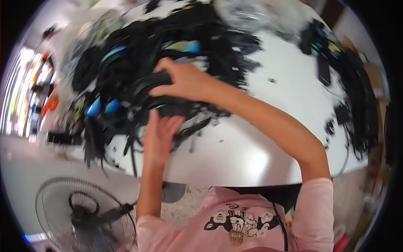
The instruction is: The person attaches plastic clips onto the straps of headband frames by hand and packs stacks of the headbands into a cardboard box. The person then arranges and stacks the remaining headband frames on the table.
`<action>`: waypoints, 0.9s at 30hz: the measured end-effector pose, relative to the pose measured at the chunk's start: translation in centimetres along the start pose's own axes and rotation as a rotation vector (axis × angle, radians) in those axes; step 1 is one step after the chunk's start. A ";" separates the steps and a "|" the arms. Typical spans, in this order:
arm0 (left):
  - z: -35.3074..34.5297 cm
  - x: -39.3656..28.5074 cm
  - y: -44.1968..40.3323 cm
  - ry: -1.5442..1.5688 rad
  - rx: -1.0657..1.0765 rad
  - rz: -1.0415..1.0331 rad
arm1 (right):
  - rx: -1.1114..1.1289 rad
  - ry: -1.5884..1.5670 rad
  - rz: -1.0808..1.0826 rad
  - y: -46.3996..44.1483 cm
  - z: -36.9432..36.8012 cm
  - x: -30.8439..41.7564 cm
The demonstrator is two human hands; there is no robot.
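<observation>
A large pile of black goggles with straps [134, 46] covers the left and middle of the white table [277, 105]. Some lenses shine blue or yellow-green, such as the lens [182, 46] beyond my hands. My right hand [182, 82] reaches in over the pile, thumb and fingers curved around a black piece [153, 82] that is blurred by motion. Just below, my left hand [161, 130] is palm up with its fingers spread, beside the underside of a dark goggle [170, 110]. Whether the left fingers touch it is unclear.
More black goggles and straps [361, 96] lie along the table's right edge, near cardboard boxes [373, 80]. Clear plastic bags [247, 14] are at the back. A standing fan [84, 214] is at the lower left. A person [49, 32] is far left.
</observation>
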State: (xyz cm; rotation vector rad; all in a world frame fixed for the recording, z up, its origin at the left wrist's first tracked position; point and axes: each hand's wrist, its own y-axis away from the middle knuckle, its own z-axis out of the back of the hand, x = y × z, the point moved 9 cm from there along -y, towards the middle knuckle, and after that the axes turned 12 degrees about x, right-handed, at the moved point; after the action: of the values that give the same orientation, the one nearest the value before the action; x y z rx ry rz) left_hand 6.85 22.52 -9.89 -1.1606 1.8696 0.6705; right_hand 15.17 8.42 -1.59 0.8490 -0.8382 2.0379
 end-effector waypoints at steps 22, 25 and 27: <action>-37.0 2.3 6.0 -0.276 0.213 -0.355 | -0.940 0.722 0.164 43.1 19.3 25.4; -45.9 7.9 7.2 -0.355 0.664 -0.288 | -1.073 0.824 -0.070 52.7 19.4 28.3; -53.3 11.7 10.4 -0.500 0.983 -0.355 | -1.178 0.869 -0.216 58.9 18.6 30.6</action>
State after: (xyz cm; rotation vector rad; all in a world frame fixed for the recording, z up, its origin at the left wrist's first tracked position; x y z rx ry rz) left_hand -24.61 -19.54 8.31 -0.5570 1.2351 -0.1765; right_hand -43.17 -23.29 16.85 -0.5461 -1.0997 1.1447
